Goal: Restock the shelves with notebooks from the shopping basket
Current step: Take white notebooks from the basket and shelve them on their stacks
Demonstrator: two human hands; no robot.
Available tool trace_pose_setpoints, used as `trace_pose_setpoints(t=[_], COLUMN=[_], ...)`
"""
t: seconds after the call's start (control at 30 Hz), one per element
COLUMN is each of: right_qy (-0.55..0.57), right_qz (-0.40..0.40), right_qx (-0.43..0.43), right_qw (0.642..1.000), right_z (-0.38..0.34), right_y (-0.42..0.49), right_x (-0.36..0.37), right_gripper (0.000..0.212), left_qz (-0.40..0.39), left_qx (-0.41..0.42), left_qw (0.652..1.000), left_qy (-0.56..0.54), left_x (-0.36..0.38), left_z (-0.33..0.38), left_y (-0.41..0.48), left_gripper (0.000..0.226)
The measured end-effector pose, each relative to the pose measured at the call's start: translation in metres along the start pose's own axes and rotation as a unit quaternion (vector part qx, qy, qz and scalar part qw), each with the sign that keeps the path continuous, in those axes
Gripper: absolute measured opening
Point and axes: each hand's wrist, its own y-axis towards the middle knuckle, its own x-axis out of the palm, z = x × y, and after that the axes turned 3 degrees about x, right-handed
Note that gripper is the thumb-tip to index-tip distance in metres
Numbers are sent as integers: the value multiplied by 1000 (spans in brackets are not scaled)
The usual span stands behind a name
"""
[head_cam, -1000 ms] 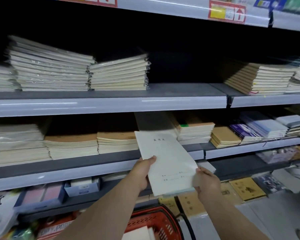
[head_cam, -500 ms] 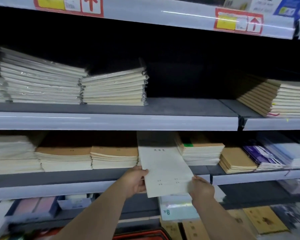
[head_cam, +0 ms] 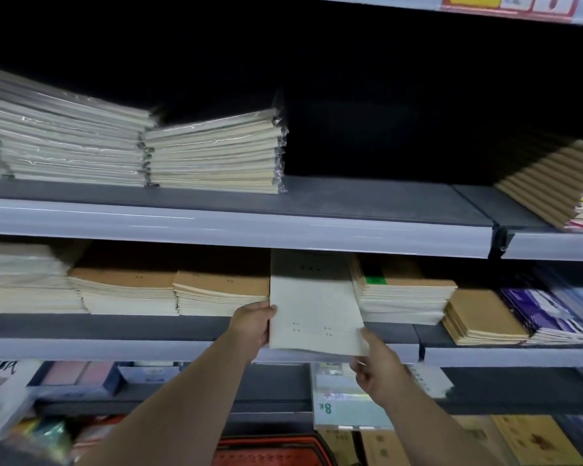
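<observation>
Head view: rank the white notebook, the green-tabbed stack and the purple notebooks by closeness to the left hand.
1. white notebook, gripped at its left edge by the left hand.
2. green-tabbed stack, just right of the notebook.
3. purple notebooks, far right on the same shelf.
</observation>
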Motion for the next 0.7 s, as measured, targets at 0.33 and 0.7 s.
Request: trace_pose_setpoints(t=[0.33,0.7], right_qy=[114,-16], right_qz=[-67,-56], right_qx=[-14,-11], right_qw=[991,998], right_z=[-23,-21], right_y=[13,32], right_x=[22,36], right_gripper=[27,27], left_qz=[-10,-50], left_qx=[25,6], left_qw=[999,990], left_qy=[31,133], left_x=[0,5], left_z=[8,3], left_y=[0,8], left_gripper=[38,22])
